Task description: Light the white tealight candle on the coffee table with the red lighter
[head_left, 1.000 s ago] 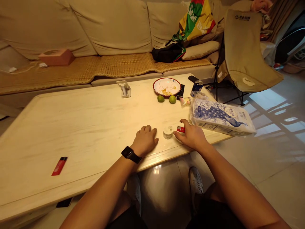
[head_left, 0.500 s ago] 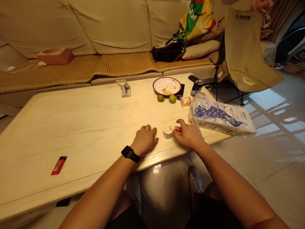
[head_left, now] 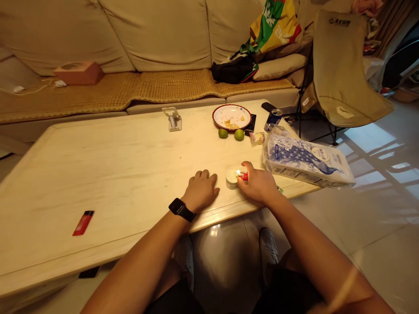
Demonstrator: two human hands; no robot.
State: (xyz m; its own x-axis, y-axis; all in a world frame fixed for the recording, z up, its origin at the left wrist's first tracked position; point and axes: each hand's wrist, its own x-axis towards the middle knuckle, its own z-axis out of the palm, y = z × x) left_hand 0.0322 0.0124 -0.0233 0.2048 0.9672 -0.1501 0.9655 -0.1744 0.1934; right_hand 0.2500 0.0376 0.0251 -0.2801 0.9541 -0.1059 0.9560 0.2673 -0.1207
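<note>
Candle (head_left: 231,180) upright on the table (head_left: 131,170) near its close edge, between my hands, with a flame (head_left: 238,172) at its top from the red lighter (head_left: 244,176) gripped in my right hand (head_left: 260,185). I judge this the lighting step, though I can't tell if the wick is alight; it calls for a steady flame, fingers clear. My left hand (head_left: 200,189) rests open and empty.

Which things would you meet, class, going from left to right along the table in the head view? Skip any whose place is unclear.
Red object with a black end, small white stand, left hand, round white candle, white-and-blue pack.
</note>
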